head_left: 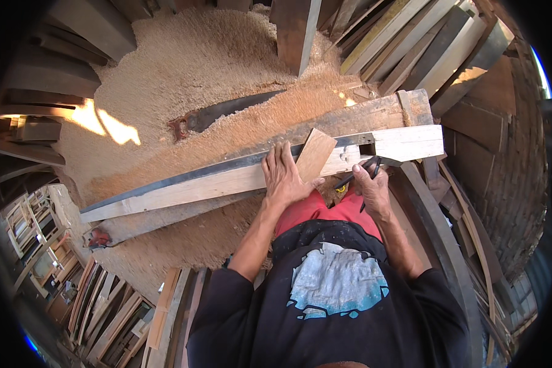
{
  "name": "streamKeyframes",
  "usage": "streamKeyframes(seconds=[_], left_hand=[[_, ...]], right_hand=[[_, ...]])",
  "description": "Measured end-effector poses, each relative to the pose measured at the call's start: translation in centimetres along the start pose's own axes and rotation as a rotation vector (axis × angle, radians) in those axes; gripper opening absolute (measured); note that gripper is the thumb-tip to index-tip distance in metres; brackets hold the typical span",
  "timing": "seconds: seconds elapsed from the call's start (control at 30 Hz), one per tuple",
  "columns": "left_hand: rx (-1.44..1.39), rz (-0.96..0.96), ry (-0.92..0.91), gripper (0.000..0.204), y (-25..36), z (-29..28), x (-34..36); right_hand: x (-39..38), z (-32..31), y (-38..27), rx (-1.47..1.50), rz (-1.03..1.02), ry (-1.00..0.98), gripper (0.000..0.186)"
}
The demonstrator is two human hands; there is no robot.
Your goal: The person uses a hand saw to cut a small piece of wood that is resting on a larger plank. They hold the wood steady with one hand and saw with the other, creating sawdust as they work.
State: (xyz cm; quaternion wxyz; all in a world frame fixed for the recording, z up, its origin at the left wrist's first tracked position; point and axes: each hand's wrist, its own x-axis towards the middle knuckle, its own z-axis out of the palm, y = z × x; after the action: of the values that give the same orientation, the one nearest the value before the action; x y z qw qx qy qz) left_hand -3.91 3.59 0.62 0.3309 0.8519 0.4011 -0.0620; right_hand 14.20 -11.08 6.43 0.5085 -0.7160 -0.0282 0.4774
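A long pale timber beam (202,189) lies across in front of me, with a dark strip along its far edge and a dark rectangular notch near its right end. My left hand (282,175) rests on it, fingers stretched flat and thumb spread to the right. Just right of those fingers, a small flat wooden block (316,154) sits aslant over the beam, the thumb by its near edge. Beside the beam's near side, my right hand (374,190) is closed on a slim black pen-like tool (345,182); its exact kind is unclear.
Behind the beam, a handsaw (239,107) with a reddish-brown handle lies partly in sawdust (184,55). A weathered plank (362,116) runs along the far side. A red-and-dark object (97,238) is at the left end. Stacked boards (405,43) stand around, and a yellow round item (340,189) shows near my lap.
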Motion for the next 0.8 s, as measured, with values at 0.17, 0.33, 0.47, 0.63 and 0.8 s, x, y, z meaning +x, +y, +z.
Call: streamKeyframes(seconds=[0.17, 0.33, 0.47, 0.63, 0.8], left_hand=[[0.200, -0.002, -0.218, 0.121, -2.0, 2.3, 2.7], [0.087, -0.018, -0.221, 0.093, -1.8, 0.5, 4.5], [0.174, 0.167, 0.013, 0.076, 0.0, -1.2, 3.5], [0.112, 0.142, 0.040, 0.075, -0.1, 0.3, 1.5], [-0.161, 0.150, -0.111, 0.075, -2.4, 4.5, 0.8]], right_hand=[[-1.5, -0.6, -3.5, -0.354, -0.308, 0.040, 0.030], [-3.5, -1.3, -4.6, -0.578, -0.623, 0.074, 0.017], [-3.2, -1.8, -4.8, -0.561, -0.594, 0.133, 0.015], [-0.6, -1.8, 2.2, -0.278, -0.310, -0.028, 0.023], [-0.7, -1.0, 7.0, -0.050, -0.114, -0.171, 0.021]])
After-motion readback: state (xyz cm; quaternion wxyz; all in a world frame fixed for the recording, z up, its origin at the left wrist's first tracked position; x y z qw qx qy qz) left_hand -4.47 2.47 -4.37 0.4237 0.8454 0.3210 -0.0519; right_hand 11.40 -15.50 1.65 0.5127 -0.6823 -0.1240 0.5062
